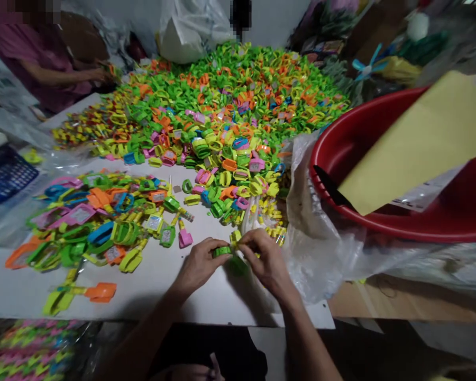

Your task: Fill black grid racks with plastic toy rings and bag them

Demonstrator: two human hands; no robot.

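My left hand (200, 263) is closed round a small green plastic ring piece (222, 251) just above the white table (150, 288). My right hand (264, 259) pinches a small yellow plastic piece (235, 237) against that green one. Both hands meet near the table's front edge. Left of them lies a spread of assembled toy pieces (99, 227) in green, orange, pink and blue. A huge heap of coloured plastic rings (222, 100) fills the far half of the table.
A red basin (381, 222) with a yellow envelope (416, 143) over it stands at the right, clear plastic bag (313, 238) beside it holding yellow bits. Another person's arm (59, 76) works at the far left. A blue basket (3, 172) sits at the left edge.
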